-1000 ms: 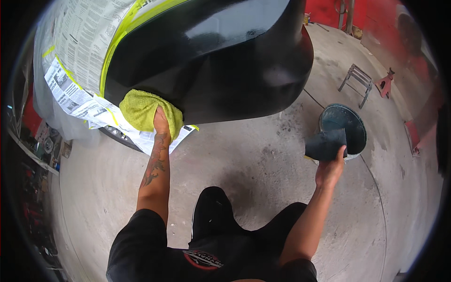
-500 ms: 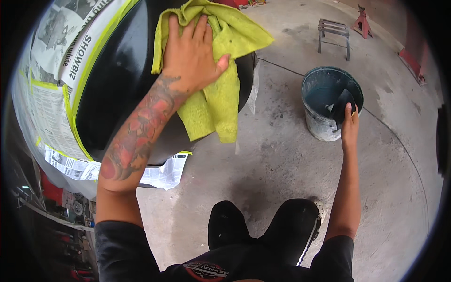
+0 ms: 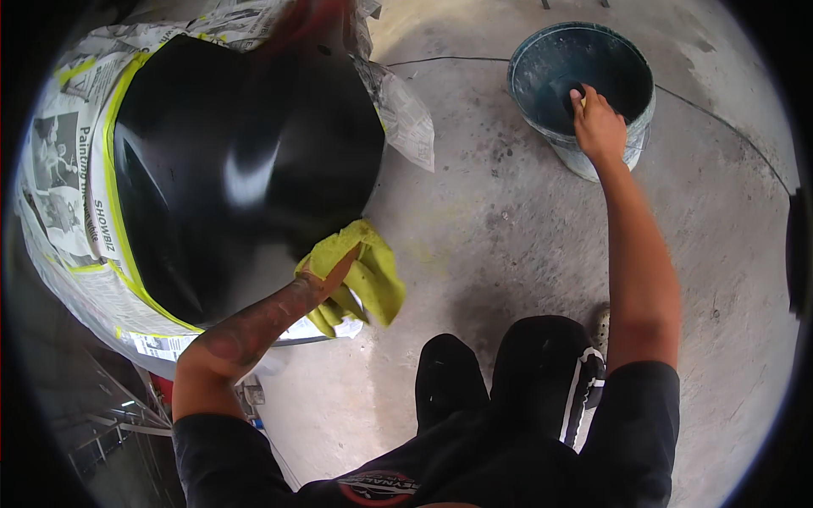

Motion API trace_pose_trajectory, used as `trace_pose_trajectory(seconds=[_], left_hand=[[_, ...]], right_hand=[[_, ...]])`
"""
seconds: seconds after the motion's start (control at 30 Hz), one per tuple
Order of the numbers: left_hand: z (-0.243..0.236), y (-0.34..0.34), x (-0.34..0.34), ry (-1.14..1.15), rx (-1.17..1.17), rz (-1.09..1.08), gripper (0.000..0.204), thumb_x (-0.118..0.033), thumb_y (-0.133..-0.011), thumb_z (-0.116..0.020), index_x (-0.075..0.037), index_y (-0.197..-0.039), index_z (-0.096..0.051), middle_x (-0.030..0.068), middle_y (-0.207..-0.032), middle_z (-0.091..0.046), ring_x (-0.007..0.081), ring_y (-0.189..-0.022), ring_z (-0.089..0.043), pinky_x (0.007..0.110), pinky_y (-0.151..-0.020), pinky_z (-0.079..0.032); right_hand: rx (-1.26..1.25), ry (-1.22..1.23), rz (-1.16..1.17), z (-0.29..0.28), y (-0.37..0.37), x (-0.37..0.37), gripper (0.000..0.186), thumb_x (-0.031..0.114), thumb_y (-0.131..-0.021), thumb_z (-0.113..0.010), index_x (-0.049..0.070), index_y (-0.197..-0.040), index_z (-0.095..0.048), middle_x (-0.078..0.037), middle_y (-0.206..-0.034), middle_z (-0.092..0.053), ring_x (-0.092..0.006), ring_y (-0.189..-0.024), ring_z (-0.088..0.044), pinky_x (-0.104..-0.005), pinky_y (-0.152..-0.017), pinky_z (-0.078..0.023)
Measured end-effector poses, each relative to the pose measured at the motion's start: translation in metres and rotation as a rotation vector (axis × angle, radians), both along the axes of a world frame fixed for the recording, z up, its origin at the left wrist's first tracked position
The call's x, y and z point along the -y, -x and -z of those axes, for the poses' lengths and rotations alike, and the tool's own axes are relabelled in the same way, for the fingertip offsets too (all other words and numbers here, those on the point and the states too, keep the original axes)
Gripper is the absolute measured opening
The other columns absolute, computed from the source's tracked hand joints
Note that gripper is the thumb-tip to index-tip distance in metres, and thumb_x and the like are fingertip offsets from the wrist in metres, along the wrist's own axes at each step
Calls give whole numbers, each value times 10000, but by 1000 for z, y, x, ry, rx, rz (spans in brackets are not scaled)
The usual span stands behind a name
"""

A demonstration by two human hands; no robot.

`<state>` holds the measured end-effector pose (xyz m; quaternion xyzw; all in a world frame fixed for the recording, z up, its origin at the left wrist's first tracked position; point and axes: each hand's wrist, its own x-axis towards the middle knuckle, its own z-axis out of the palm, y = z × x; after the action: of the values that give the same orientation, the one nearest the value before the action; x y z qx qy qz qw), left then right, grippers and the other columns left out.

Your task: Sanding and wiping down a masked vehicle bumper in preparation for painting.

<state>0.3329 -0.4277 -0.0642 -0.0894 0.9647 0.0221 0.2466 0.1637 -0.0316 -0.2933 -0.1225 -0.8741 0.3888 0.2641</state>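
Note:
A yellow-green cloth (image 3: 378,286) is bunched around my left hand (image 3: 337,269) at the lower right edge of a glossy black curved panel (image 3: 262,127). Folds of the cloth hide most of those fingers. My right hand (image 3: 601,129) reaches over the near rim of a bucket (image 3: 584,162), dark inside and whitish outside. Its thumb and fingers close on a dark sheet (image 3: 577,95), mostly hidden against the bucket's dark inside. A small yellow bit shows by the fingertips.
Newspaper (image 3: 59,152) held by yellow-green masking tape (image 3: 108,157) surrounds the panel. A loose newspaper flap (image 3: 406,118) sticks out to its right. A thin dark line (image 3: 716,123) crosses the concrete floor (image 3: 474,229) behind the bucket.
My left hand has drawn the cloth down from the panel's upper part to its lower edge. My right hand has lowered the dark sheet further into the bucket. The view has shifted.

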Motion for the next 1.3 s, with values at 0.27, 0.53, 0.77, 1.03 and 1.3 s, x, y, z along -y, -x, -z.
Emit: trace_pose_trajectory(seconds=[0.27,0.53,0.77,1.03,1.3], left_hand=[[29,94,-75,1153,-315,1353,347,-255,-835,-557,-73,-1093,-700,103,-1182,-581,341,-1309,-407,558,-1112,-308],[83,91,-4,1298,-163,1200,461,-255,-952,-514,-45,-1363,-527,136,-1395,-525,309,-1336,-446,391,-1144,-308],[119,10,224,227,-123,-263,479,-455,-962,-550,-93,-1273,-593,92,-1154,-677,282,-1036,-656,424,-839,-500],[116,-57,263,-327,-311,-958,491,-477,-952,-559,-85,-1245,-601,88,-1134,-681,254,-1027,-662,400,-855,-522],[47,-14,118,-161,-143,-4,315,-110,-983,-538,-51,-1292,-545,106,-1297,-601,188,-1201,-580,314,-975,-510]], right_hand=[[-62,-395,242,28,13,6,270,404,-977,-498,180,-1040,-634,-33,-943,-698,-288,-855,-670,-483,-742,-455],[-61,-391,237,8,4,17,241,312,-950,-514,117,-891,-643,-97,-896,-694,-288,-883,-657,-463,-801,-423],[5,-420,192,3,1,23,275,330,-970,-486,117,-919,-652,-91,-912,-697,-283,-902,-663,-468,-830,-424],[73,-433,192,4,2,26,278,333,-972,-472,126,-938,-656,-84,-935,-694,-286,-921,-659,-478,-824,-423],[46,-302,158,-13,-1,21,239,310,-946,-524,122,-919,-669,-103,-933,-691,-283,-951,-646,-464,-877,-414]])
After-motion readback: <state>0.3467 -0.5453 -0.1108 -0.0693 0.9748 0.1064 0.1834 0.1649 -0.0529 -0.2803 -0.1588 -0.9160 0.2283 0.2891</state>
